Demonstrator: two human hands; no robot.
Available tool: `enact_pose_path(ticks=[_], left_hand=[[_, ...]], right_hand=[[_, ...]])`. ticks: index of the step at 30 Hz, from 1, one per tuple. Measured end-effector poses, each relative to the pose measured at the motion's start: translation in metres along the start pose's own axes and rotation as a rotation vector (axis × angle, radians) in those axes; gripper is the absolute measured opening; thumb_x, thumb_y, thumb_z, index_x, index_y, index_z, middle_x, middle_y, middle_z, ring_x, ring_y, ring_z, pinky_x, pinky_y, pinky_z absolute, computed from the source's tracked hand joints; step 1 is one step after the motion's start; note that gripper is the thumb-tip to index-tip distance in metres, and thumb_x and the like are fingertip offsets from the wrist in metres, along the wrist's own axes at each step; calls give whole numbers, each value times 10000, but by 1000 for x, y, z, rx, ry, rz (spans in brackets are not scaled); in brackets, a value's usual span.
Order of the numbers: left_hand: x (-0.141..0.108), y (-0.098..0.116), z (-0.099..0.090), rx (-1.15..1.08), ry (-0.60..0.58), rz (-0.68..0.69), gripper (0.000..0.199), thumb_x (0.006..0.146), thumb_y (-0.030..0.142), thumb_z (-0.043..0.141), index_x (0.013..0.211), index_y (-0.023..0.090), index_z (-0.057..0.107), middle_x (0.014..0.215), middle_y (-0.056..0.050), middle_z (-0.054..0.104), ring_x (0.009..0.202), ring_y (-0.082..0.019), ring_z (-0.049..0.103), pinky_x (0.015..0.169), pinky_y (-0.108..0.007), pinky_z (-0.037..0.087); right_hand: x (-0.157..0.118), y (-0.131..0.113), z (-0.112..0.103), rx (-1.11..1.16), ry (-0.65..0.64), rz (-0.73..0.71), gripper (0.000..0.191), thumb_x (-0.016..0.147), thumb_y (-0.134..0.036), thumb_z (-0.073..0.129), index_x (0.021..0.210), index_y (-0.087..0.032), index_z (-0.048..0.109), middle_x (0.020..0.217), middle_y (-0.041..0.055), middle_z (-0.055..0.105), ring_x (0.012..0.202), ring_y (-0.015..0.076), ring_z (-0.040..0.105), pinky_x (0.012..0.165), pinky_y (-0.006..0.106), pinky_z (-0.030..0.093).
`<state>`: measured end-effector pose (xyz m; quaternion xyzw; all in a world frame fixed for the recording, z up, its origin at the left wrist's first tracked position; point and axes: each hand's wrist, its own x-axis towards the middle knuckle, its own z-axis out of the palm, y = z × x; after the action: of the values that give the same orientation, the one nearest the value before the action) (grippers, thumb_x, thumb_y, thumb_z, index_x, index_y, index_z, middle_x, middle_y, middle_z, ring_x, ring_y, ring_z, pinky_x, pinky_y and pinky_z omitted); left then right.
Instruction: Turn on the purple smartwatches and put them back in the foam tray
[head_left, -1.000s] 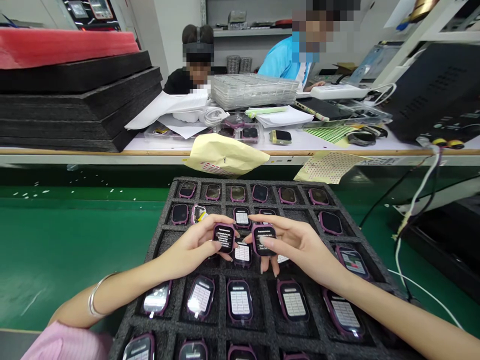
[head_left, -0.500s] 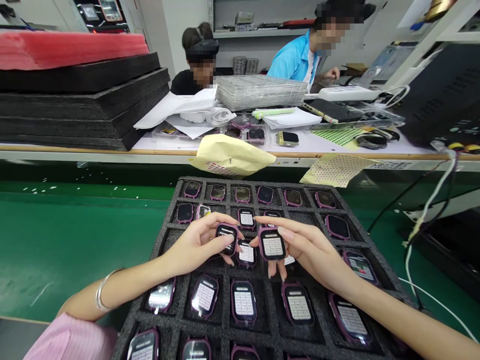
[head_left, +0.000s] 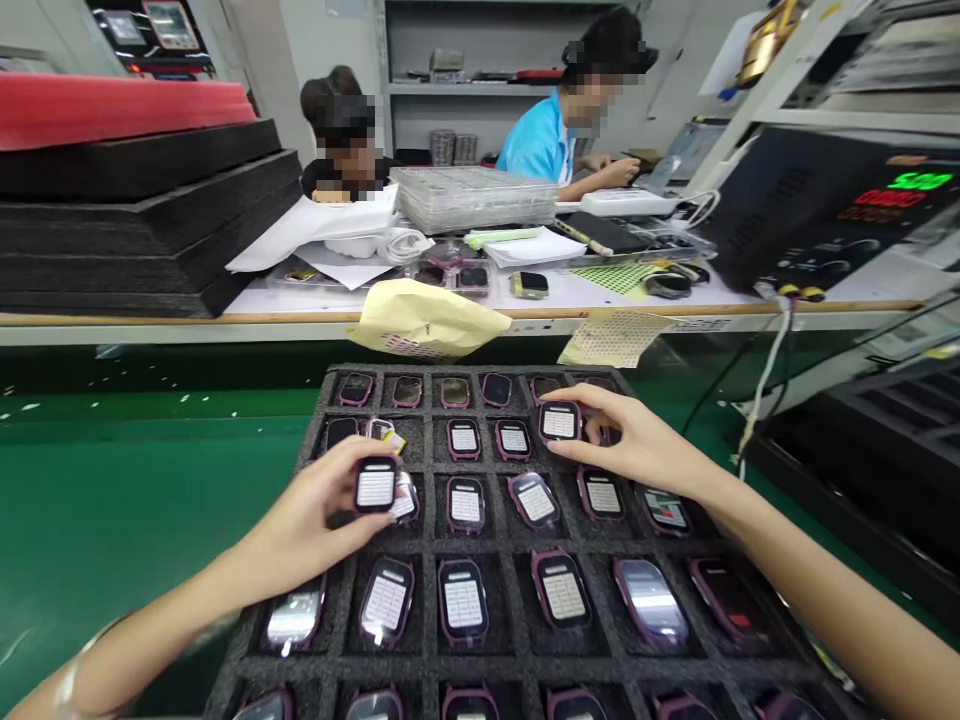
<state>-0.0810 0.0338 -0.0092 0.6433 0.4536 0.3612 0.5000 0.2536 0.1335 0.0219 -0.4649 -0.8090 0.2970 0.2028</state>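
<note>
Left hand (head_left: 300, 520) up off the foam, fingers (head_left: 330, 470) clamped on a purple-framed watch body (head_left: 375, 486), screen facing up, right above the tray's third row! Right hand (head_left: 630, 445) out ahead, fingertips (head_left: 592, 400) pinching a second watch body (head_left: 559, 423) low over the second row. Rows of matching watches (head_left: 463, 600) sit in the black foam tray (head_left: 427, 620) beneath. Beyond, a yellow paper pouch (head_left: 427, 318) drapes over the desk (head_left: 570, 298) edge, and a co-worker in blue (head_left: 536, 145) sits across the way.
</note>
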Motion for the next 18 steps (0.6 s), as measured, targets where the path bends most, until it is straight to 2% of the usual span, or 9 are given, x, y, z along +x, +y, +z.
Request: enact_pose_path(ticks=[2, 4, 8, 11, 13, 14, 17, 18], left_hand=[[-12, -9, -18, 292, 100, 14, 386, 860, 282, 611, 1222, 290, 477, 1185, -50, 528, 936, -194, 603, 777, -310, 535], [-19, -19, -32, 558, 134, 34, 407, 841, 344, 637, 1215, 288, 486, 1168, -48, 544, 952, -217, 586, 804, -339, 516], [-28, -30, -45, 799, 9, 104, 398, 855, 396, 610, 1217, 279, 496, 1206, -61, 545, 1132, -261, 518, 958, -398, 457], [-31, -31, -50, 872, -52, 146, 446, 833, 449, 621, 1235, 284, 519, 1271, -77, 512, 1172, -287, 500, 955, -396, 466], [-29, -29, -56, 899, -5, 155, 404, 864, 466, 568, 1222, 282, 538, 1264, -76, 524, 1159, -289, 515, 935, -389, 476], [-25, -28, -58, 917, 44, 151, 368, 893, 463, 518, 1205, 272, 547, 1233, -78, 547, 1139, -289, 526, 928, -397, 475], [-7, -26, -62, 1023, 202, 120, 351, 943, 448, 399, 1110, 196, 579, 1085, -111, 616, 1035, -317, 556, 895, -462, 455], [1, -26, -61, 1068, 213, 108, 364, 945, 446, 387, 1063, 171, 596, 1039, -128, 624, 978, -325, 565, 860, -472, 458]], right_hand=[[0, 15, -3, -163, 28, -85, 473, 803, -470, 664, 1169, -173, 627, 871, 61, 575, 747, 239, 582, 677, 380, 500], [-1, 26, -3, -224, 12, -144, 480, 832, -465, 628, 1210, -169, 611, 952, 86, 574, 891, 277, 578, 795, 416, 485], [-4, 32, -10, -319, -108, -179, 554, 846, -492, 612, 1265, -131, 581, 1067, 129, 582, 1026, 314, 544, 900, 448, 446], [-9, 31, -28, -386, -125, -175, 572, 867, -545, 558, 1276, -145, 576, 1167, 129, 579, 1090, 298, 534, 940, 406, 432], [-14, 32, -40, -442, -39, -118, 476, 931, -526, 440, 1178, -164, 627, 1155, 112, 606, 1070, 270, 560, 934, 368, 433], [-16, 34, -45, -474, -1, -77, 445, 953, -500, 394, 1088, -168, 658, 1088, 107, 638, 1010, 264, 591, 897, 361, 448], [-24, 40, -44, -560, 32, 34, 415, 937, -472, 421, 817, -166, 675, 756, 98, 663, 724, 273, 629, 691, 367, 474], [-26, 43, -40, -587, 47, 57, 412, 921, -481, 445, 783, -162, 667, 690, 98, 643, 669, 279, 617, 646, 369, 463]])
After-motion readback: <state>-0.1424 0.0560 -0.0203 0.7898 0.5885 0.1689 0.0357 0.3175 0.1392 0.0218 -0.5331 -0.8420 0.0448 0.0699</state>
